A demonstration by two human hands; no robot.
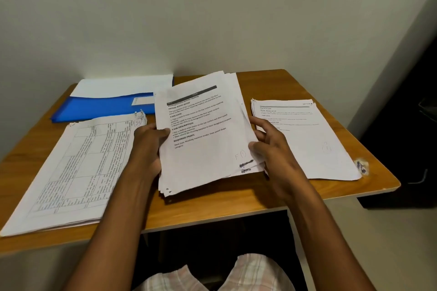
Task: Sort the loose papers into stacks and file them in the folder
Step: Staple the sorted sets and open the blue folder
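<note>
Sorting under way | left hand (147,146) and right hand (269,144) grip a sheaf of white printed sheets (203,134) by its sides, above the wooden table (248,198) — between two laid stacks | open blue plastic folder (101,106) waits behind | next, likely: peel off the top sheet, choose its stack — filing not yet begun

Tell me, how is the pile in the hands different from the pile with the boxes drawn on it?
The held pile is lifted by the left hand and right hand; the table-printed pile lies flat on the desk. The held pile's top page shows headings and text lines; the other shows a grid. Both are white paper.
</note>
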